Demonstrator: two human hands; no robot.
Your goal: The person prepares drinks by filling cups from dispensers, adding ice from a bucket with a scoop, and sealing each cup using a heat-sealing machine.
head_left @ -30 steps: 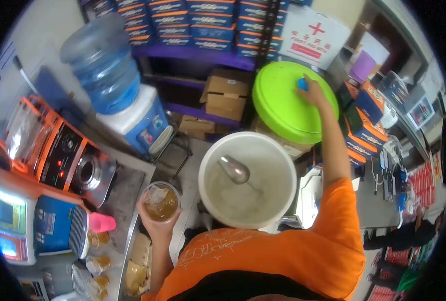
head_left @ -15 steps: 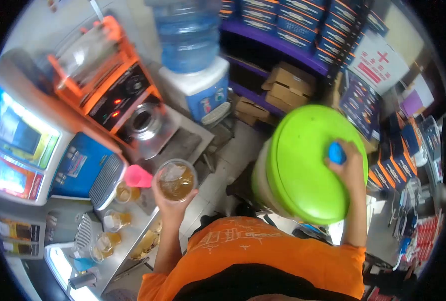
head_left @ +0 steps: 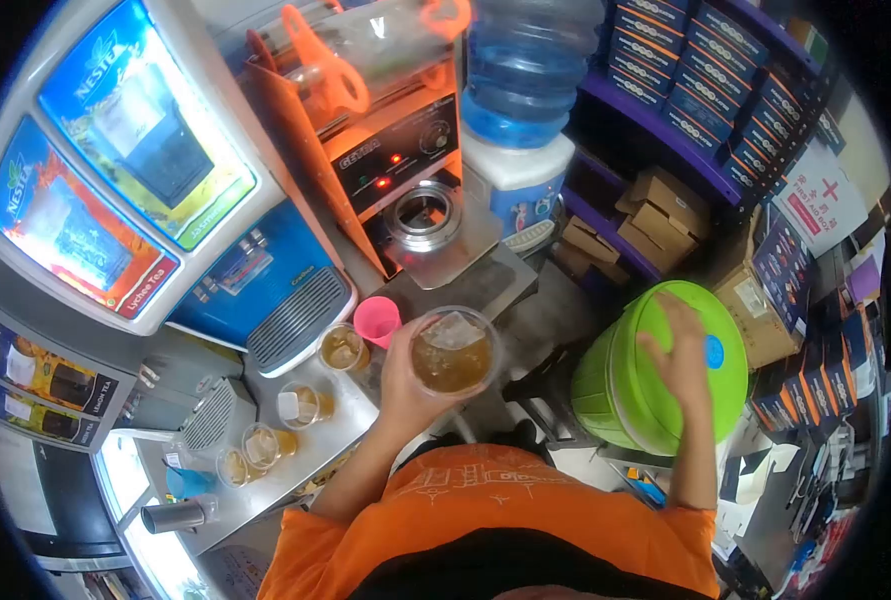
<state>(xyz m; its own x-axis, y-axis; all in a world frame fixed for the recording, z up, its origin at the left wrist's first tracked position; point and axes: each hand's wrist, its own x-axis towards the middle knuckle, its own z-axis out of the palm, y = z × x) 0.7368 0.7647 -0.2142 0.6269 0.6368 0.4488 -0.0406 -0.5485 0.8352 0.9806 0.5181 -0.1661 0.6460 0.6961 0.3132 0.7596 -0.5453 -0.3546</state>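
A clear plastic cup of brown iced drink sits in my left hand, fingers wrapped round its side. Ice floats at the top of the drink. To the right, my right hand is over a bright green round lid, its fingers spread and holding nothing. The lid's blue knob shows just beside that hand. Under the lid stands a large green bucket. A pink cup stands close to my left hand, beside another cup of iced drink.
Several more drink cups line the metal counter, with a steel tumbler at its near end. Behind are a drink dispenser, an orange cup sealer and a water dispenser. Boxes fill the purple shelves.
My right hand has let go of the blue knob and opened above the lid. The view has turned left, showing more of the dispenser. My left hand still holds the cup.
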